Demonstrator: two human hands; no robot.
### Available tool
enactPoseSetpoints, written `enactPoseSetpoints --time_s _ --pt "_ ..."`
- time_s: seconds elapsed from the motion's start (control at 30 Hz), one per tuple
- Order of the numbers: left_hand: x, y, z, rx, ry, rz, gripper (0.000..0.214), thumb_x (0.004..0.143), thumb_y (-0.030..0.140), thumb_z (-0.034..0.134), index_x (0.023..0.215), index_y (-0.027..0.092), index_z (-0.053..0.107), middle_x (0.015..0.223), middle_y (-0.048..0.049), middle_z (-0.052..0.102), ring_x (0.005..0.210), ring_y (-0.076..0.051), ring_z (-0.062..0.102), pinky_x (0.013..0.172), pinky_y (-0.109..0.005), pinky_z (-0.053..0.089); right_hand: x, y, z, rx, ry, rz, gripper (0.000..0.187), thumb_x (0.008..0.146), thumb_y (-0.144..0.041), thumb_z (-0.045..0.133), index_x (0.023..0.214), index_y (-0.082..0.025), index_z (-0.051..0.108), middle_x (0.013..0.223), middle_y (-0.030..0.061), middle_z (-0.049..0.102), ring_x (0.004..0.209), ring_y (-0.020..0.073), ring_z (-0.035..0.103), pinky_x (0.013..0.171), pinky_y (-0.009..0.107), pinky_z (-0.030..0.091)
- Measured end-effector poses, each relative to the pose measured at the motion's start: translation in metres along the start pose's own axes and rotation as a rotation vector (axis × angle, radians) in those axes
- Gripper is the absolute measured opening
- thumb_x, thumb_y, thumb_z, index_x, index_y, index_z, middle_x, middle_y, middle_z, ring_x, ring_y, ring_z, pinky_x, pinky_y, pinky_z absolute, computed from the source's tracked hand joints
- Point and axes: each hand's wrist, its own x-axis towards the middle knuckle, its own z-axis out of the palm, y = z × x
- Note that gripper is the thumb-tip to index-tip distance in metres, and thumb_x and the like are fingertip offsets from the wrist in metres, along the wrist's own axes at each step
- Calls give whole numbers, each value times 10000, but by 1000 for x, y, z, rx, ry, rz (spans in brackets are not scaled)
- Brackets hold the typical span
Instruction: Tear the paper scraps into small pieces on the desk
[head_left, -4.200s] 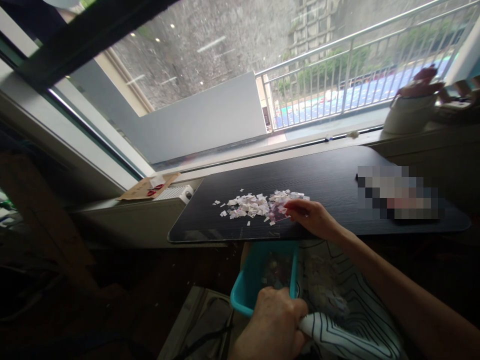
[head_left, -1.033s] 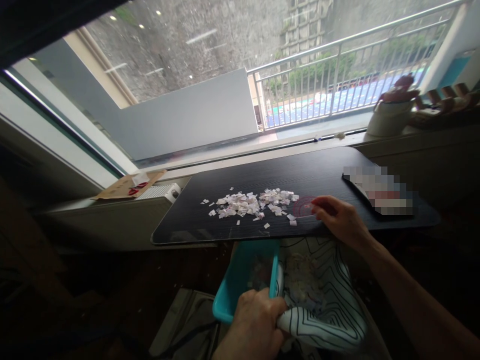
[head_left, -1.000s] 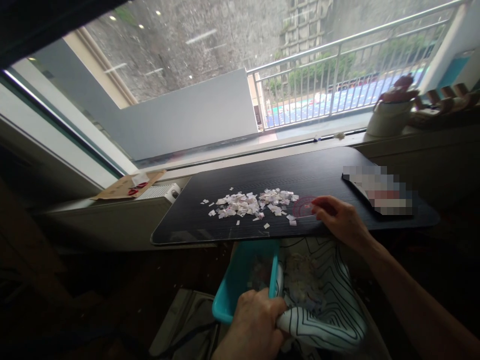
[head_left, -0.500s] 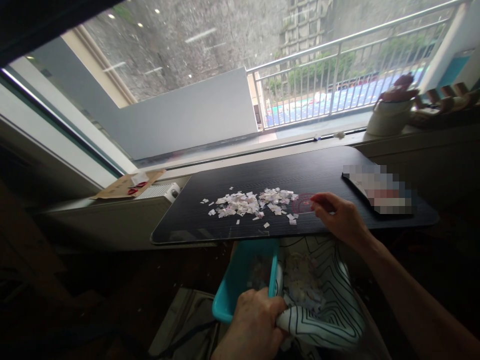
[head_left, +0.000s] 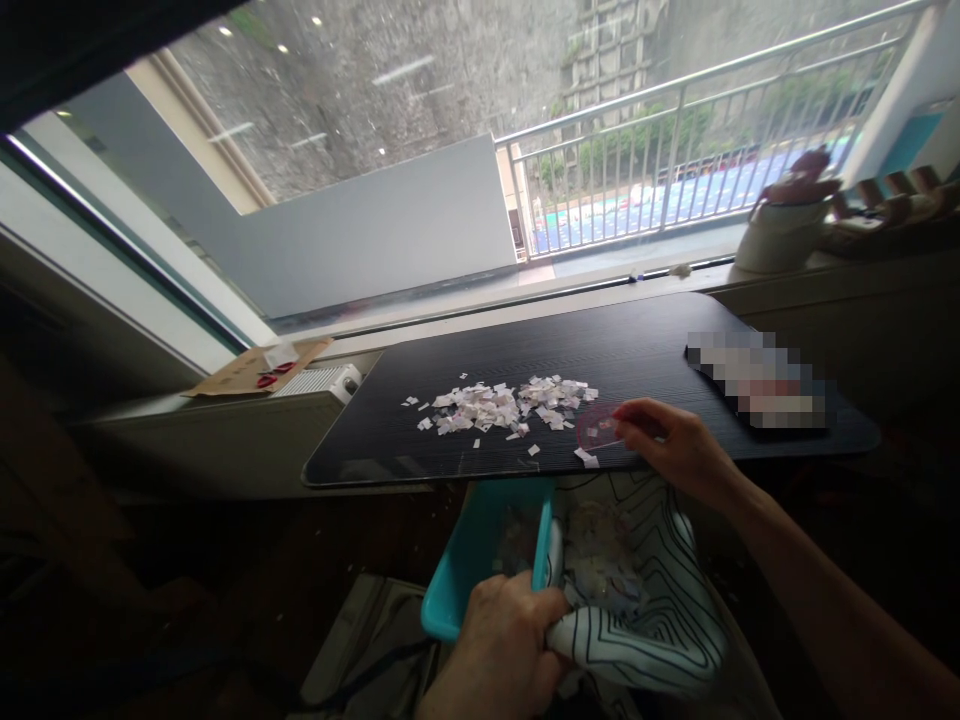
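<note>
A pile of small white and pinkish paper scraps (head_left: 495, 408) lies on a dark table (head_left: 570, 345). My right hand (head_left: 679, 450) pinches a thin, clear, pink-tinted round disc (head_left: 598, 430) at the pile's right end, close to the near table edge, with a few loose scraps beside it. Below the edge, my left hand (head_left: 502, 650) is closed on the rim of a teal bin (head_left: 472, 565) together with a black-and-white striped cloth (head_left: 652, 610). Scraps lie in the bin and on the cloth.
A pixelated flat object (head_left: 757, 380) lies on the table's right end. A white pot (head_left: 776, 235) stands on the windowsill at the right. Cardboard with a red item (head_left: 255, 368) and a white radiator top (head_left: 322, 382) sit left of the table. A large window runs behind.
My right hand has drawn the disc down and slightly left toward the near edge, pulling a couple of scraps along. The left hand keeps its hold on bin and cloth.
</note>
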Motion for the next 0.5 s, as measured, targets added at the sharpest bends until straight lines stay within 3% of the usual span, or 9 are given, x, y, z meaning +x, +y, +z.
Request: enactPoseSetpoints --time_s 0.27,0.37,0.5 --pt "-2 2 -13 -141 29 -18 66 689 201 582 715 221 639 693 30 571 661 -131 518 559 -235 283 -15 -3 -9 41 -5 69 181 762 -332 597 885 -203 627 806 40 693 718 186 652 664 294 531" --pt "-4 1 -15 -181 27 -38 60 681 197 591 711 218 639 691 34 572 665 -125 524 554 -229 280 -10 -4 -1 92 9 31 210 769 -344 597 912 -193 626 824 47 693 713 184 652 658 293 532" --pt "-11 -8 -15 -191 50 -94 75 683 215 591 727 222 652 711 28 578 690 -133 530 577 -226 295 5 -13 21 80 -79 -83 206 791 -320 572 936 -191 640 825 34 694 708 165 644 667 272 517"
